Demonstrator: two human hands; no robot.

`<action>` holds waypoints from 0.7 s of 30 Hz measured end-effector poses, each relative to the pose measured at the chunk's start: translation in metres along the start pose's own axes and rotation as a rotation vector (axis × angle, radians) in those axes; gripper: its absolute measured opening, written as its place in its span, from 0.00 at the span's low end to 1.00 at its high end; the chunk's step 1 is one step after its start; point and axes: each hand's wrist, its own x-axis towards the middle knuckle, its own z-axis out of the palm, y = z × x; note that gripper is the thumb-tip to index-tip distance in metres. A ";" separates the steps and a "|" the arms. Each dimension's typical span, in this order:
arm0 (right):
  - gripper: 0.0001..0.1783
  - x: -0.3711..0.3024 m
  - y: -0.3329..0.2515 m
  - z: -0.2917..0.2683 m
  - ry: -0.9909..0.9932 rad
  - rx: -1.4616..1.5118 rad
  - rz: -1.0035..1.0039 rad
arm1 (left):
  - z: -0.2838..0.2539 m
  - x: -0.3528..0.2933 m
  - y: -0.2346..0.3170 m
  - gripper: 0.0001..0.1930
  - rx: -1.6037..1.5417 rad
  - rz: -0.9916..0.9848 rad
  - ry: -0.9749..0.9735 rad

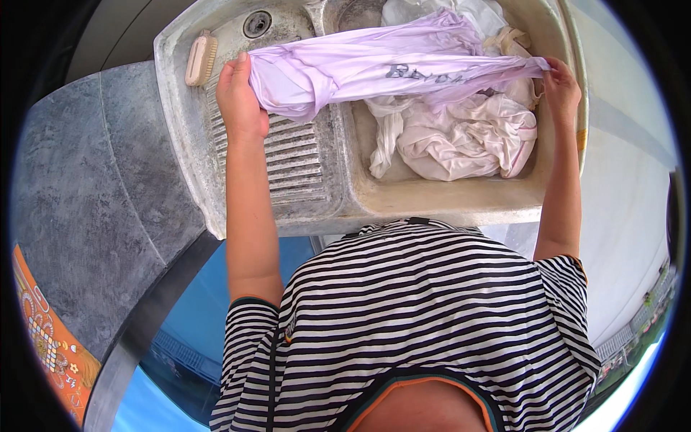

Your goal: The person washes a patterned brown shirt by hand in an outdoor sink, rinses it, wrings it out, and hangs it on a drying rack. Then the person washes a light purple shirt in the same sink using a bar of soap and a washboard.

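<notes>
A pale lilac shirt [345, 68] with dark lettering is stretched sideways between my two hands above the laundry sink. My left hand [241, 97] grips its left end over the ribbed washboard, fingers folded behind the cloth. At the other end, my right hand [561, 90] pinches a narrow corner near the sink's right wall. Beneath the shirt, in the right basin, lies a crumpled heap of whitish-pink wet cloth [468, 140]. More white cloth [479, 13] shows at the far side of that basin, partly covered by the shirt.
The stone sink [446, 200] has a ribbed washboard [295, 169] on its left side and a round drain [257, 24] behind it. A scrubbing brush [201, 57] rests at the far left rim. A grey countertop [93, 165] adjoins the sink on the left.
</notes>
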 end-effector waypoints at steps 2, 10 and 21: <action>0.10 0.019 0.019 0.012 0.084 0.513 0.140 | -0.005 -0.007 -0.005 0.12 -0.009 -0.035 0.029; 0.10 -0.094 -0.044 0.021 -1.033 -0.072 -0.331 | -0.089 -0.032 -0.033 0.11 0.144 -0.116 0.182; 0.12 -0.048 -0.076 0.147 -0.118 0.107 -0.048 | -0.051 -0.033 -0.006 0.09 0.248 0.008 0.047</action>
